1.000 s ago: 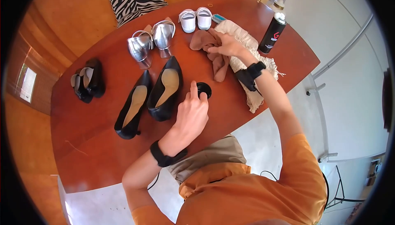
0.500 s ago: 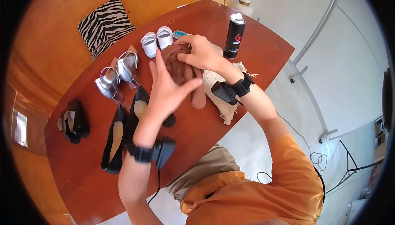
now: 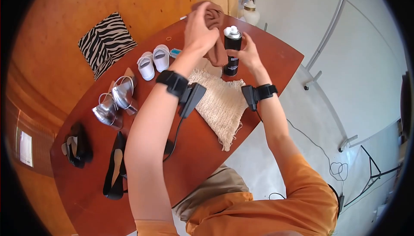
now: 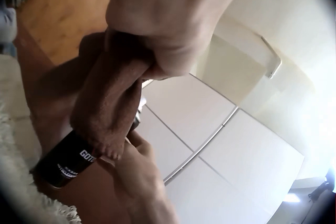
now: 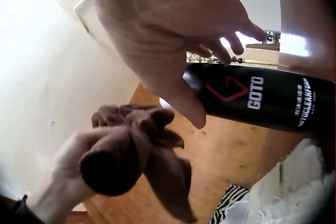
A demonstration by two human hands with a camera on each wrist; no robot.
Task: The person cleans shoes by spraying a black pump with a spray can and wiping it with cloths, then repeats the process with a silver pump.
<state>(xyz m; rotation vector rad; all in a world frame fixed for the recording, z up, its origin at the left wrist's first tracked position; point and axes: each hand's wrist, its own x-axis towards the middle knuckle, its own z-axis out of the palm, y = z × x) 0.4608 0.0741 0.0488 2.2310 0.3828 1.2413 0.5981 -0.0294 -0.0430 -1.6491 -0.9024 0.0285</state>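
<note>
My left hand [image 3: 200, 33] grips a bunched brown cloth [image 3: 212, 18] over the far part of the table, one end hanging down beside the spray can. The black spray can [image 3: 233, 44] stands upright, with a white top and "GOTO" lettering. My right hand [image 3: 249, 55] is at the can, thumb across its near side. In the right wrist view, the right hand's fingers [image 5: 233, 43] are spread beyond the can [image 5: 231, 90], not curled round it. A cream fringed woven cloth [image 3: 220, 102] lies on the table below both hands.
White shoes [image 3: 154, 62] and a blue brush [image 3: 175, 53] sit left of the left hand. Silver heels [image 3: 116, 102], a black pointed shoe [image 3: 114, 173] and small black shoes [image 3: 76, 147] stand further left. A cable hangs from the left wrist camera [image 3: 192, 99].
The right hand let go of the brown cloth and moved right to the spray can. My left hand left the round black thing, took the cloth and carried it up and away from me.
</note>
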